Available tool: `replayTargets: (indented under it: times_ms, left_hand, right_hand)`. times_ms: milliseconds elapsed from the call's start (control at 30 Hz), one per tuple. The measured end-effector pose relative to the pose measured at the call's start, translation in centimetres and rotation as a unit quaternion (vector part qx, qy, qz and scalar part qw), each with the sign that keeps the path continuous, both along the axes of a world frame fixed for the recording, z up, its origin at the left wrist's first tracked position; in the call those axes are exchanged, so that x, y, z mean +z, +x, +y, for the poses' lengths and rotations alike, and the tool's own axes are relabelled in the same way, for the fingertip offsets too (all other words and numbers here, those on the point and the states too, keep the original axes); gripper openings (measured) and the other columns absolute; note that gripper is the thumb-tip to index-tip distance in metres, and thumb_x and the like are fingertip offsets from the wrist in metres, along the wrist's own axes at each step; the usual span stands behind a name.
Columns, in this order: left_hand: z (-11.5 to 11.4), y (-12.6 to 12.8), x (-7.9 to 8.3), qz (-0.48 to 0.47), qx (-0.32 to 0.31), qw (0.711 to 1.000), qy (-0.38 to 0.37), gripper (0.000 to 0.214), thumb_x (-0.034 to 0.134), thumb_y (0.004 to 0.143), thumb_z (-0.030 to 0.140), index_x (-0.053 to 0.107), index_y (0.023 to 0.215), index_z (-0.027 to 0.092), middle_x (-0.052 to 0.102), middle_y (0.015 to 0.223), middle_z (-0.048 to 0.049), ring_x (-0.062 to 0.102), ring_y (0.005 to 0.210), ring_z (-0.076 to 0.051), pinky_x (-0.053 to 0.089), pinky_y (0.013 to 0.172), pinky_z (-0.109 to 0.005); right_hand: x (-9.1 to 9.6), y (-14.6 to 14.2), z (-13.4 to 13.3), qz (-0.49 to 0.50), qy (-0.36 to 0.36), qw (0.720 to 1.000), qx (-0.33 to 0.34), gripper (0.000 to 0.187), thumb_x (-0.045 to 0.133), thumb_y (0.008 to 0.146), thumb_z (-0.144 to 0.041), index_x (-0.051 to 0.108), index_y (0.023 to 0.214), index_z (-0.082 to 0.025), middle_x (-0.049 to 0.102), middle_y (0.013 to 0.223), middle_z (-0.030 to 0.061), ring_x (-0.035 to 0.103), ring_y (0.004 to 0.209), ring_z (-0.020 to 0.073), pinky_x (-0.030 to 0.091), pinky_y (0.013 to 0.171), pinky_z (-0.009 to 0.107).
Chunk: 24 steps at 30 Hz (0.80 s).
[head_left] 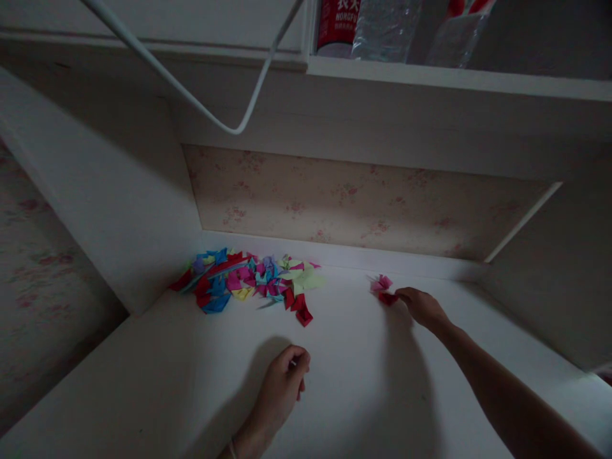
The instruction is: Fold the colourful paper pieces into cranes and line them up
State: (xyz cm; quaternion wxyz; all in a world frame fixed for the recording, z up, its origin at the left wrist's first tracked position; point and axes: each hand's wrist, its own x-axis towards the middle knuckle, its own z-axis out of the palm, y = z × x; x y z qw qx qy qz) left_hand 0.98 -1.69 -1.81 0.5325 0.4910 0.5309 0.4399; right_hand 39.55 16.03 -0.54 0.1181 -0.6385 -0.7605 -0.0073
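Note:
My right hand (421, 306) reaches far across the white desk (363, 382), its fingertips pinched on a small red folded paper piece (387, 298). A pink folded paper piece (381, 283) lies just behind it. My left hand (285, 382) rests on the desk nearer to me, curled into a loose fist; whether anything is in it is hidden. A heap of several coloured folded paper pieces (248, 284), red, blue, pink, yellow and pale green, lies at the back left of the desk, well ahead of my left hand.
A floral-papered back wall (354, 204) and white side panels close in the desk niche. A white cable (191, 95) hangs across the upper left. A shelf above holds a red-labelled bottle (338, 25) and clear plastic wrapping (385, 29).

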Motion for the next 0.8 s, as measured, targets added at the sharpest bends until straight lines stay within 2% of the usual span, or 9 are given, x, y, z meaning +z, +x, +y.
replayTargets:
  times_ms: [300,500,633,700,733,800]
  left_hand:
    - [0.0,0.1,0.0,-0.006,0.004,1.000,-0.001,0.030,0.049,0.081,0.045,0.056,0.078,0.015,0.051,0.068,0.0013,0.045,0.046,-0.007,0.030,0.037,-0.017]
    - [0.0,0.0,-0.2,-0.005,0.008,1.000,0.002,0.032,0.051,0.080,0.046,0.058,0.081,0.015,0.053,0.069,0.0008,0.047,0.048,-0.008,0.032,0.038,-0.017]
    - [0.0,0.0,-0.3,-0.015,0.009,1.000,0.006,0.031,0.050,0.081,0.045,0.057,0.080,0.015,0.052,0.070,0.0011,0.047,0.046,-0.008,0.031,0.037,-0.017]
    - [0.2,0.0,-0.1,0.004,0.015,1.000,0.003,0.031,0.048,0.082,0.046,0.056,0.081,0.016,0.052,0.070,0.0008,0.047,0.045,-0.009,0.031,0.036,-0.018]
    - [0.5,0.0,0.0,0.028,0.018,0.999,0.006,0.030,0.046,0.083,0.045,0.056,0.082,0.017,0.053,0.071,0.0003,0.047,0.046,-0.009,0.032,0.036,-0.019]
    - [1.2,0.0,0.5,0.106,0.032,0.993,0.041,0.026,0.045,0.085,0.040,0.057,0.085,0.017,0.057,0.075,-0.0020,0.053,0.053,-0.012,0.038,0.044,-0.021]
  right_hand:
    - [0.1,-0.1,-0.7,0.043,0.015,0.999,-0.014,0.032,0.041,0.087,-0.030,0.069,0.100,-0.025,0.068,0.110,0.0038,0.065,0.094,0.0232,0.047,0.081,0.032]
    - [1.5,-0.9,-2.0,0.109,0.048,0.991,-0.060,0.035,0.042,0.086,-0.037,0.066,0.105,-0.021,0.064,0.115,0.0090,0.063,0.095,0.0267,0.046,0.081,0.035]
    - [2.1,-3.5,-4.6,0.188,0.067,0.975,-0.097,0.041,0.038,0.088,-0.045,0.062,0.109,-0.018,0.070,0.092,0.0094,0.065,0.074,0.0217,0.048,0.069,0.031]
    - [1.9,-5.8,-6.6,0.239,0.062,0.964,-0.097,0.043,0.037,0.089,-0.049,0.060,0.110,-0.020,0.069,0.081,0.0063,0.063,0.064,0.0180,0.048,0.060,0.027]
    - [1.7,-7.3,-7.8,0.272,0.057,0.956,-0.091,0.043,0.036,0.089,-0.051,0.060,0.109,-0.021,0.069,0.083,0.0052,0.062,0.061,0.0159,0.047,0.057,0.025]
    - [1.1,-10.8,-10.2,0.459,0.011,0.885,-0.080,0.041,0.047,0.084,-0.053,0.061,0.102,-0.019,0.066,0.083,0.0047,0.056,0.055,0.0144,0.044,0.051,0.025]
